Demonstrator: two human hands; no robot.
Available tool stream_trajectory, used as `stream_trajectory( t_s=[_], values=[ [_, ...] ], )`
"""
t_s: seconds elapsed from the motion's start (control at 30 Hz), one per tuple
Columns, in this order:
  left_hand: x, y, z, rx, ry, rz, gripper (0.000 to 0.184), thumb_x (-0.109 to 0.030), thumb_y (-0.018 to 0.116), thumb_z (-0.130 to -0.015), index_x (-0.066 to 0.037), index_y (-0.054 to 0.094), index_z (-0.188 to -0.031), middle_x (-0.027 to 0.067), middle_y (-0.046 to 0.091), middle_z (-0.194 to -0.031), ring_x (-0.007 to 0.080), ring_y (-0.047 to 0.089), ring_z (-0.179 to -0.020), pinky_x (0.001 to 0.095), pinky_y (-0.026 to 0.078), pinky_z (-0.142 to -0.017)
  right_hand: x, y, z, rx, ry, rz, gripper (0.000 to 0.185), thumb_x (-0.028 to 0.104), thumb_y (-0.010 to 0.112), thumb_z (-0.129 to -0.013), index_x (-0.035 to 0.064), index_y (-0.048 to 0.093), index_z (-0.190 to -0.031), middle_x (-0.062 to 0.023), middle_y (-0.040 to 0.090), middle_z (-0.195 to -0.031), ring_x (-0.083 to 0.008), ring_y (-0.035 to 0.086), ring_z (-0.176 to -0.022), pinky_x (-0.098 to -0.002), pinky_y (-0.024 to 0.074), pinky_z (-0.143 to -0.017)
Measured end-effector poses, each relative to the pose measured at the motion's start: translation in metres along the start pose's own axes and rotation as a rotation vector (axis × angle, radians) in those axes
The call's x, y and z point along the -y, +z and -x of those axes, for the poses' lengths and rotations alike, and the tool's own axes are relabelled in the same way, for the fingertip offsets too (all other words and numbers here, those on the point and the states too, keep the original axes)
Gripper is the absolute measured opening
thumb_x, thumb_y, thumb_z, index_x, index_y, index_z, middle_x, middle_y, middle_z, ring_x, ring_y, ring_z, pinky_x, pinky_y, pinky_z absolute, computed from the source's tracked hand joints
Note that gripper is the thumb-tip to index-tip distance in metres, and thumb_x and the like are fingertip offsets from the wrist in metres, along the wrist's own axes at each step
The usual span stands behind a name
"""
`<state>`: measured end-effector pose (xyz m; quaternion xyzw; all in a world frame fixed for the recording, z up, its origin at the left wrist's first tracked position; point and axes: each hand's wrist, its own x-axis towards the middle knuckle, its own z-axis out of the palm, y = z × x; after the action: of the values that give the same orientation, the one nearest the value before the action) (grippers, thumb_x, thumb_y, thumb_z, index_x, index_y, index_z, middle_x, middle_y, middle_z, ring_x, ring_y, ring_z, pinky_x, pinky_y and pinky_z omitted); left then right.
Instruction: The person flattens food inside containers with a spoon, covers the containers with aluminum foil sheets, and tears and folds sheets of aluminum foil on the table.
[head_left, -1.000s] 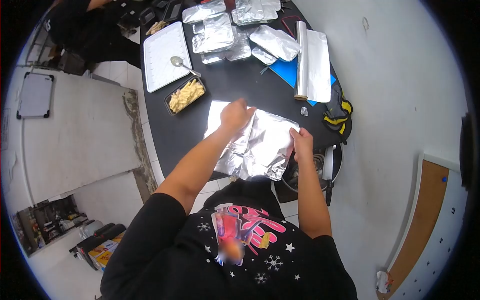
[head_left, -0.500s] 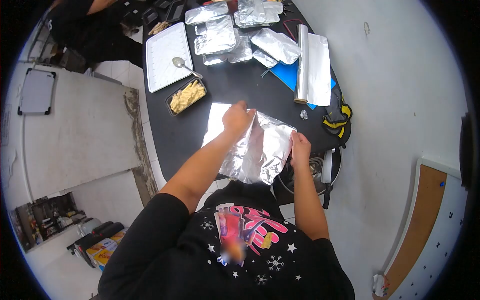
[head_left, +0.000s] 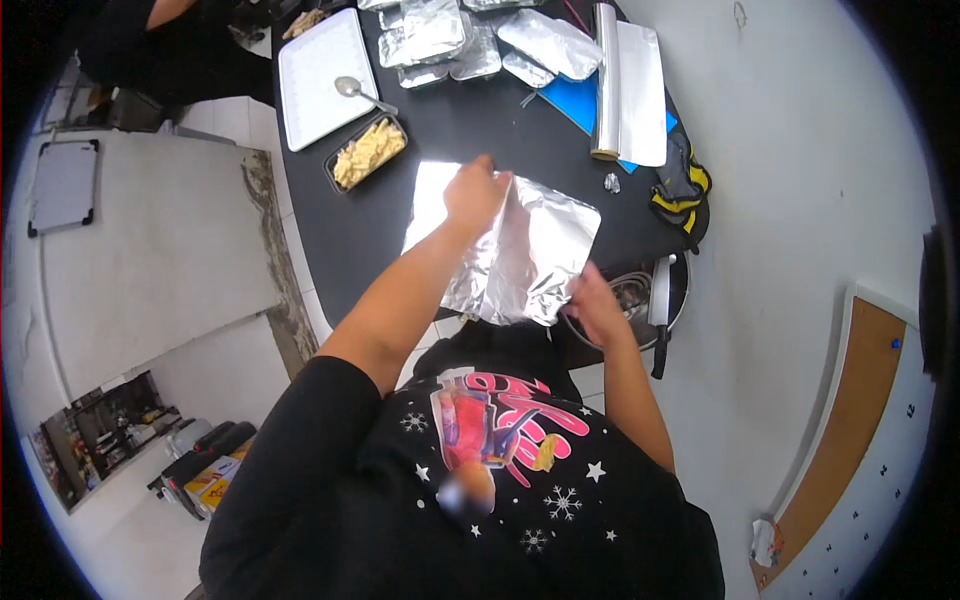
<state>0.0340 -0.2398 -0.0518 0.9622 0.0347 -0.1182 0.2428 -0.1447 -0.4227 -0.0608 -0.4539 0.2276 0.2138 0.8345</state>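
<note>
A creased sheet of aluminium foil [head_left: 545,235] is stretched over the near edge of the black table, its lower part hanging towards my body. My left hand [head_left: 477,197] is closed on the upper edge of the foil, near the middle. Beside the lower right edge of the sheet is my right hand [head_left: 600,308], slightly blurred, its fingers apart; whether a fingertip touches the foil I cannot tell. Up and left of the foil stands a black tray of pale yellow food pieces [head_left: 367,153], uncovered.
Several foil-covered trays [head_left: 425,40] are stacked at the back. A foil roll [head_left: 606,85] lies on a blue sheet at right, near black-and-yellow gloves [head_left: 685,190]. A spoon [head_left: 350,87] rests on a white tray [head_left: 310,75]. A knife [head_left: 660,295] lies across a pan below the table edge.
My right hand has come off the foil's right corner and moved down along its edge. My left hand keeps its hold. The whole view has shifted, with the table higher in the picture.
</note>
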Motion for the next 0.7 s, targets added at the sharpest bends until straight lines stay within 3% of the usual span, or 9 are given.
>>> stream_trajectory(
  t_s=[0.07,0.1,0.17,0.4,0.43,0.5,0.6,0.63,0.7],
  values=[
    [-0.004,-0.004,0.002,0.019,-0.011,-0.018,0.03,-0.035,0.061,-0.083,-0.006,0.061,-0.094,0.0159,0.065,-0.09,0.0326,0.063,-0.088,0.0429,0.048,-0.076,-0.008,-0.001,0.014,0.119,0.026,0.092,0.057,0.011,0.069,-0.082,0.0046,0.043,-0.132,-0.0095,0.057,-0.12,-0.0179,0.056,-0.106,-0.0303,0.0462,-0.091],
    [0.004,0.006,0.0,-0.073,0.04,-0.013,0.034,-0.041,0.061,-0.081,-0.007,0.058,-0.085,0.0146,0.065,-0.081,0.033,0.064,-0.082,0.0433,0.049,-0.071,-0.013,0.002,0.019,0.129,0.046,0.111,0.06,0.01,0.07,-0.081,0.004,0.041,-0.133,-0.0099,0.056,-0.121,-0.0183,0.056,-0.107,-0.0307,0.0453,-0.092],
    [0.005,0.006,-0.001,-0.04,0.027,-0.005,0.034,-0.041,0.061,-0.081,-0.007,0.058,-0.085,0.0146,0.065,-0.082,0.0328,0.064,-0.082,0.0434,0.049,-0.072,-0.024,0.007,0.023,0.157,0.032,0.145,0.066,0.009,0.071,-0.079,0.0017,0.038,-0.135,-0.0107,0.054,-0.124,-0.0193,0.054,-0.111,-0.033,0.0432,-0.095],
    [0.006,0.008,-0.001,-0.051,0.022,0.002,0.034,-0.042,0.062,-0.081,-0.008,0.059,-0.086,0.0155,0.065,-0.084,0.0321,0.064,-0.084,0.0438,0.048,-0.072,-0.022,0.025,0.03,-0.059,-0.059,0.031,0.055,0.008,0.066,-0.082,0.0016,0.043,-0.132,-0.0093,0.055,-0.12,-0.0184,0.051,-0.112,-0.0323,0.0398,-0.096],
    [0.007,0.008,0.0,-0.046,0.019,0.014,0.033,-0.04,0.062,-0.081,-0.008,0.059,-0.088,0.0156,0.065,-0.088,0.0325,0.063,-0.086,0.0434,0.048,-0.073,-0.026,0.025,0.028,-0.062,-0.103,0.123,0.048,0.009,0.06,-0.087,0.0033,0.044,-0.132,-0.007,0.058,-0.116,-0.0149,0.056,-0.104,-0.0287,0.0469,-0.086],
    [0.009,0.007,0.003,-0.032,0.019,0.04,0.03,-0.037,0.063,-0.082,-0.008,0.06,-0.091,0.0158,0.064,-0.095,0.0334,0.062,-0.091,0.0426,0.048,-0.075,-0.027,0.022,0.026,-0.124,-0.001,0.191,0.04,0.008,0.059,-0.088,0.0037,0.049,-0.126,-0.0056,0.061,-0.11,-0.0133,0.058,-0.098,-0.0281,0.0481,-0.082],
    [0.032,0.017,0.022,-0.099,0.334,-0.065,0.027,-0.032,0.062,-0.083,-0.01,0.062,-0.099,0.0139,0.059,-0.11,0.0328,0.056,-0.103,0.0422,0.045,-0.083,-0.031,0.016,0.023,-0.262,0.025,0.142,0.026,0.015,0.058,-0.089,0.0044,0.056,-0.113,-0.0042,0.064,-0.095,-0.0117,0.06,-0.08,-0.0262,0.0494,-0.065],
    [0.035,0.012,0.034,0.007,0.392,-0.072,0.032,-0.028,0.061,-0.084,-0.013,0.06,-0.113,0.012,0.05,-0.126,0.0326,0.046,-0.118,0.0481,0.037,-0.094,-0.031,0.014,0.022,-0.282,0.044,0.07,0.025,0.018,0.058,-0.089,0.0045,0.057,-0.11,-0.0042,0.064,-0.094,-0.0117,0.06,-0.077,-0.0255,0.0486,-0.062],
    [0.042,0.019,0.051,-0.069,0.468,-0.166,0.038,-0.028,0.061,-0.084,-0.016,0.057,-0.119,0.0112,0.046,-0.132,0.0319,0.041,-0.123,0.0537,0.032,-0.097,-0.029,0.014,0.02,-0.305,0.089,0.026,0.024,0.024,0.056,-0.091,0.0061,0.059,-0.107,-0.0044,0.063,-0.09,-0.0118,0.059,-0.068,-0.0223,0.0455,-0.052]
  ],
)
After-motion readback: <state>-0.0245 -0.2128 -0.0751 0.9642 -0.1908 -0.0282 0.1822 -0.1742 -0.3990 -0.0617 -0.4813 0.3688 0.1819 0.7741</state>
